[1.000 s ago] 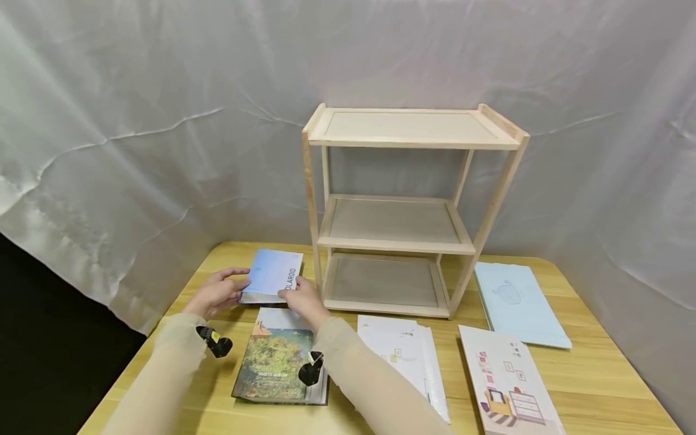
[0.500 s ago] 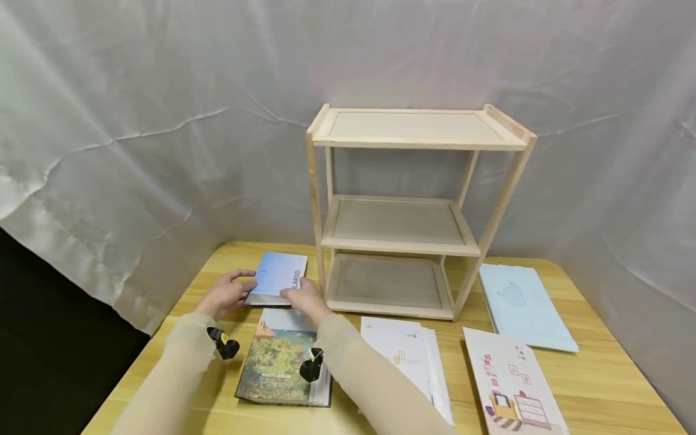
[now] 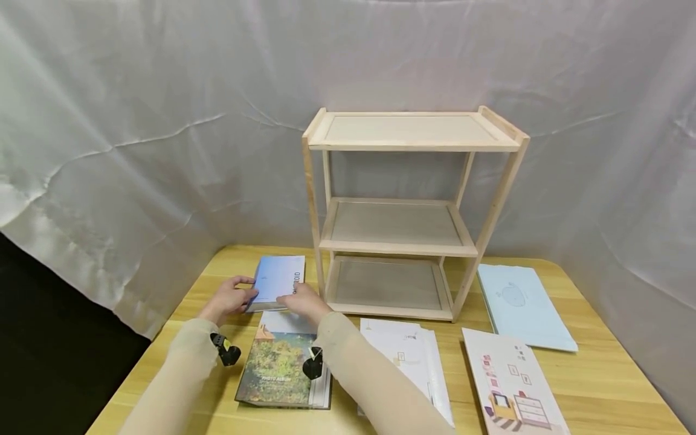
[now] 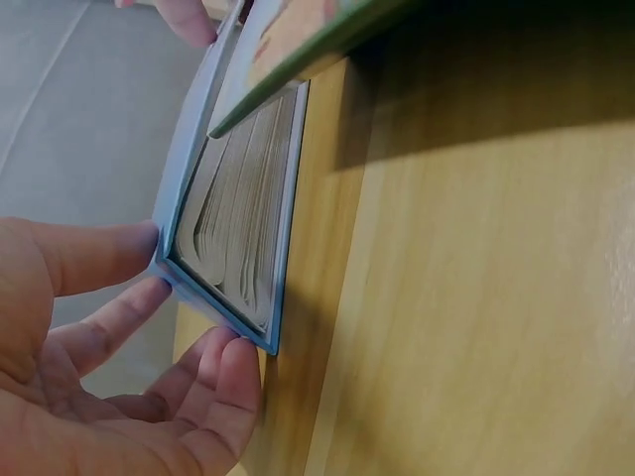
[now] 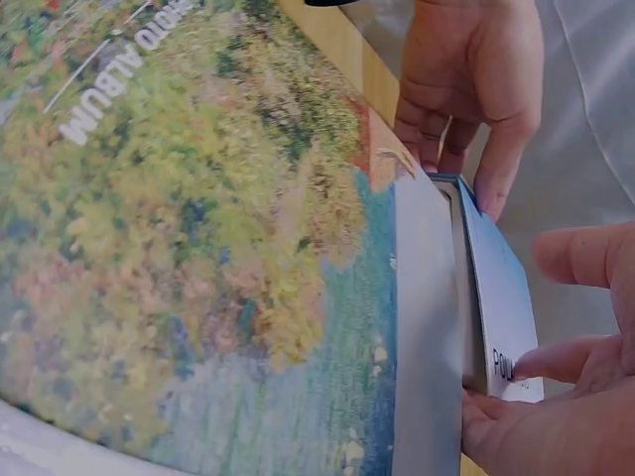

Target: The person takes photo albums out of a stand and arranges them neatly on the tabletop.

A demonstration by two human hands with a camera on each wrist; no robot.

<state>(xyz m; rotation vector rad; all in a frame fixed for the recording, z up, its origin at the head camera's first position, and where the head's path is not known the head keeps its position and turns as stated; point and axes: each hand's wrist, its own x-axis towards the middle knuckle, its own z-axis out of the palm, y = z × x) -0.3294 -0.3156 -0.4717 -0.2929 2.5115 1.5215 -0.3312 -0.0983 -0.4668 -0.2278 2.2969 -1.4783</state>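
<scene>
A thick blue-and-white photo album (image 3: 276, 275) with "POLAROID" lettering lies at the back left of the table. My left hand (image 3: 227, 298) grips its left side; in the left wrist view, the thumb presses the cover's corner while curled fingers (image 4: 233, 382) meet the lower edge. At the near right corner, my right hand (image 3: 306, 301) holds the album, one fingertip on the cover beside the lettering in the right wrist view. Just in front lies a larger album (image 3: 280, 368) with a painted tree cover marked "PHOTO ALBUM", its far edge close to the blue one.
A three-tier wooden shelf (image 3: 399, 248) stands behind, its left post close to the blue album. White booklets (image 3: 399, 347), a beige illustrated book (image 3: 511, 383) and a light blue book (image 3: 524, 305) lie to the right. Grey cloth (image 3: 261, 151) hangs around the table (image 3: 609, 368).
Both hands have kept hold of the blue album, which has shifted slightly nearer to the painted album. The other books and the shelf have stayed in place; the head view has shifted a little.
</scene>
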